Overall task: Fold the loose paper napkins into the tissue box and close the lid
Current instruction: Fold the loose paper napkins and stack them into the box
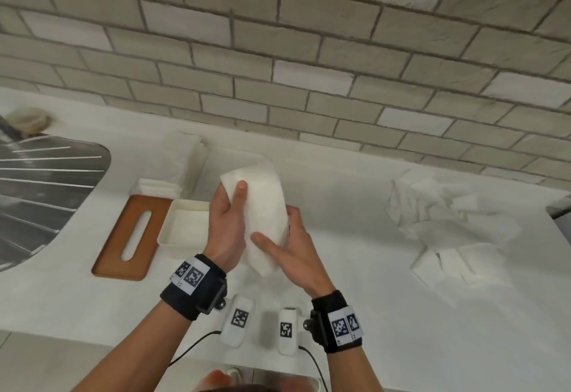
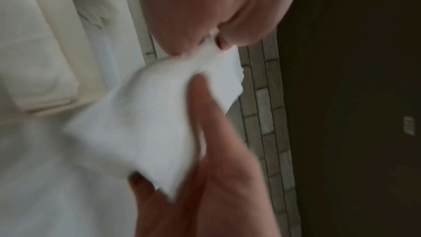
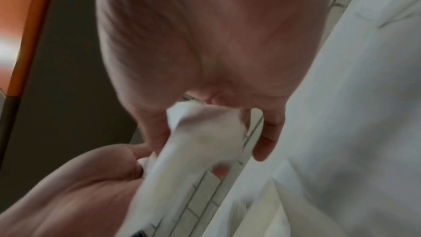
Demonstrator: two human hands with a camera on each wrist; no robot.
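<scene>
In the head view both hands hold one folded white napkin (image 1: 265, 206) upright above the counter. My left hand (image 1: 233, 206) grips its upper left edge, thumb on the front and fingers behind. My right hand (image 1: 278, 245) grips the lower right part, thumb across the front. Left of them sits the open cream tissue box (image 1: 185, 203), with its brown slotted lid (image 1: 123, 243) lying flat beside it. The left wrist view shows the napkin (image 2: 141, 129) pinched by the left hand (image 2: 212, 42). In the right wrist view the napkin (image 3: 200, 141) hangs from the right hand (image 3: 227, 114).
A heap of loose napkins (image 1: 448, 221) lies at the right of the counter. A neat stack of napkins (image 1: 167, 172) sits behind the box. A steel sink drainboard (image 1: 46, 191) is at the left. Two small white marker blocks (image 1: 238, 320) with cables lie near the front edge.
</scene>
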